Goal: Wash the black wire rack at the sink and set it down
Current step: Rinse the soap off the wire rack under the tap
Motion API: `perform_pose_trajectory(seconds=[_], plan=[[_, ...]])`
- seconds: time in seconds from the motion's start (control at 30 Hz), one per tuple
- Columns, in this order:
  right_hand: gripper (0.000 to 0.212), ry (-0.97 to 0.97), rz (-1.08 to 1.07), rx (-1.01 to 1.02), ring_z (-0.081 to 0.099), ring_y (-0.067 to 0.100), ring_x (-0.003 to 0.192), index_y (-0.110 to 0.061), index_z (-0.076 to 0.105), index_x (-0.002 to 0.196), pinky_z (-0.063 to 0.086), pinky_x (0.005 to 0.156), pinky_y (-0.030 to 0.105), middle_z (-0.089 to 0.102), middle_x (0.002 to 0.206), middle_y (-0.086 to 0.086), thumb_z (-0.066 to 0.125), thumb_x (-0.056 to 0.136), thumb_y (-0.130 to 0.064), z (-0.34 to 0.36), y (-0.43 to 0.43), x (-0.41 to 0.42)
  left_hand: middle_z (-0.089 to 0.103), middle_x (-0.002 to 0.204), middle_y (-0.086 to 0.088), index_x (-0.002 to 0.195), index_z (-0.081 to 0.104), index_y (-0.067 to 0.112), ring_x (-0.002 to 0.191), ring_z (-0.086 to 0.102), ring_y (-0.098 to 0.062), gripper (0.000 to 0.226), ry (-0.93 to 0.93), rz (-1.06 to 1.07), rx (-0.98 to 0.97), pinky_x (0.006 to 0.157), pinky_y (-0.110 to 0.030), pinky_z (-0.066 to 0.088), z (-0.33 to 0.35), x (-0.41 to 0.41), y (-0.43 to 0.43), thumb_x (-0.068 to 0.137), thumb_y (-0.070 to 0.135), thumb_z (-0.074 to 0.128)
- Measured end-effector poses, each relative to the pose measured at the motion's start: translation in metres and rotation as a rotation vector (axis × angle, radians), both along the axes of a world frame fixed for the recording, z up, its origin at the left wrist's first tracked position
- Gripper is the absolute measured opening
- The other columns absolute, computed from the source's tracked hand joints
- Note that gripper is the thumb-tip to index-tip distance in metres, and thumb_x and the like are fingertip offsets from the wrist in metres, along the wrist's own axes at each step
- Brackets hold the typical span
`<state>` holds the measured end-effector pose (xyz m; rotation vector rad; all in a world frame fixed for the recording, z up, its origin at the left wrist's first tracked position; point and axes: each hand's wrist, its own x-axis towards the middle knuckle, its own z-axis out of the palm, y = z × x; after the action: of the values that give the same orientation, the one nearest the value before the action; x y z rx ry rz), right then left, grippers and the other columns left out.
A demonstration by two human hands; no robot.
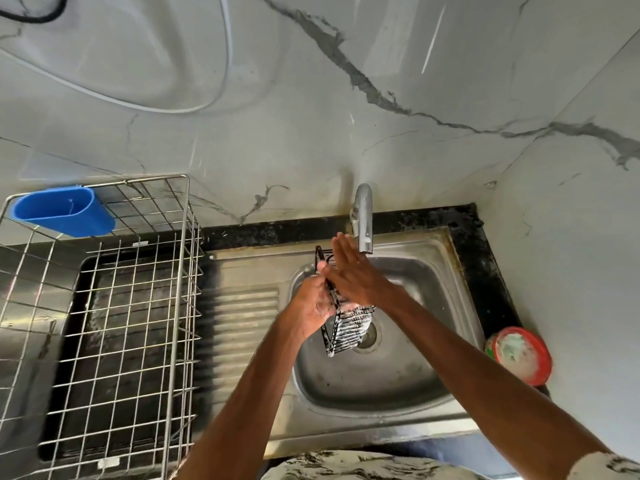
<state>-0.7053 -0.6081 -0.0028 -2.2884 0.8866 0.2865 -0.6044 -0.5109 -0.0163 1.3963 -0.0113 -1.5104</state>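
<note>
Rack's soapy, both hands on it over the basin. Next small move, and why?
Probably rinse: bring the sudsy end of the black wire rack under the faucet spout. White suds coat its lower wires and no stream is visible. The left hand grips it and the right hand lies flat against it, over the sink.

On my feed the black wire rack [349, 329] shows white foam streaks; the sink [363, 386] is dull steel grey. White wall tiles [311, 150] carry dark grey veins, and the counter [485, 258] is speckled black. I also see a blue holder [65, 211], a silver wire basket [156, 180] and a red-rimmed tub [523, 355], white inside.
</note>
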Motion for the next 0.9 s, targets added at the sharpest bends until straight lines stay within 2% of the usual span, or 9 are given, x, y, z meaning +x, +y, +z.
perform_pose_trajectory(seconds=[0.07,0.17,0.23,0.33,0.43,0.53,0.6,0.73,0.9], plan=[[0.101,0.022,0.154,-0.095,-0.026,0.023,0.151,-0.007,-0.016,0.157,-0.009,0.125,0.04,-0.026,0.163,0.012,-0.021,0.083,-0.077,-0.008,0.019,-0.006,0.072,0.065,-0.003,0.099,0.069,0.004,0.046,0.064,-0.009,0.037,-0.005,0.025,-0.005,0.047,-0.024,0.053,-0.007,0.005,0.0,0.11,0.033,0.049],[0.082,-0.03,0.226,-0.106,-0.028,0.013,0.15,-0.015,-0.019,0.157,-0.014,0.123,0.035,-0.029,0.162,0.003,-0.007,0.095,-0.068,-0.013,0.029,-0.032,0.075,0.087,-0.007,0.115,0.069,0.003,0.064,0.07,-0.015,0.039,0.009,0.015,0.038,0.055,-0.026,0.057,-0.008,0.005,0.001,0.112,0.033,0.044],[0.075,-0.063,0.118,-0.067,-0.021,0.01,0.152,-0.022,-0.013,0.159,-0.01,0.126,0.041,-0.021,0.166,-0.003,0.001,0.1,-0.065,-0.011,0.017,-0.041,0.074,0.075,-0.004,0.106,0.066,0.008,0.063,0.071,-0.016,0.039,-0.002,-0.023,0.059,0.068,-0.037,0.059,-0.003,-0.002,-0.004,0.114,0.032,0.036],[0.082,0.001,-0.017,-0.053,-0.006,0.032,0.155,-0.016,0.0,0.161,0.007,0.125,0.056,0.002,0.168,0.015,-0.006,0.098,-0.067,-0.011,-0.004,-0.044,0.078,0.083,-0.01,0.107,0.067,0.007,0.074,0.076,-0.022,0.042,-0.015,-0.101,0.086,0.079,-0.046,0.057,0.003,-0.01,-0.016,0.115,0.031,0.034],[0.076,-0.046,0.067,-0.073,0.009,0.054,0.148,-0.01,0.014,0.158,0.023,0.115,0.07,0.016,0.158,0.039,-0.012,0.102,-0.054,-0.009,0.01,-0.045,0.077,0.099,-0.014,0.118,0.069,0.0,0.081,0.075,-0.024,0.041,-0.046,-0.062,0.109,0.064,-0.04,0.06,0.002,-0.004,-0.029,0.111,0.034,0.047],[0.086,-0.093,-0.027,-0.135,-0.016,0.028,0.154,-0.01,-0.008,0.16,0.008,0.125,0.053,-0.015,0.166,0.018,-0.006,0.097,-0.069,-0.007,0.048,-0.058,0.078,0.101,-0.013,0.118,0.072,0.005,0.091,0.076,-0.026,0.044,-0.027,-0.041,0.164,0.071,-0.04,0.059,-0.002,-0.003,-0.037,0.111,0.039,0.044],[0.092,-0.15,-0.042,-0.132,-0.021,0.019,0.153,-0.009,-0.012,0.159,0.002,0.127,0.044,-0.022,0.166,0.01,-0.001,0.095,-0.075,-0.008,0.077,-0.072,0.079,0.106,-0.015,0.128,0.069,0.003,0.096,0.076,-0.03,0.051,-0.014,-0.028,0.154,0.073,-0.042,0.059,-0.002,-0.004,-0.04,0.113,0.039,0.035],[0.094,-0.127,-0.001,-0.113,-0.021,0.016,0.153,-0.013,-0.018,0.157,-0.004,0.126,0.041,-0.026,0.165,0.004,0.003,0.093,-0.078,-0.008,0.096,-0.094,0.076,0.112,-0.023,0.13,0.062,0.0,0.096,0.076,-0.039,0.053,0.01,-0.003,0.124,0.077,-0.052,0.063,-0.006,-0.002,-0.038,0.115,0.036,0.026],[0.098,-0.086,-0.015,-0.133,-0.023,0.019,0.152,-0.012,-0.015,0.158,-0.006,0.126,0.044,-0.024,0.165,0.007,-0.009,0.087,-0.08,-0.016,0.052,-0.066,0.079,0.1,-0.018,0.118,0.069,0.0,0.086,0.079,-0.032,0.055,0.023,0.001,0.116,0.062,-0.039,0.062,-0.007,0.004,-0.038,0.114,0.037,0.029]])
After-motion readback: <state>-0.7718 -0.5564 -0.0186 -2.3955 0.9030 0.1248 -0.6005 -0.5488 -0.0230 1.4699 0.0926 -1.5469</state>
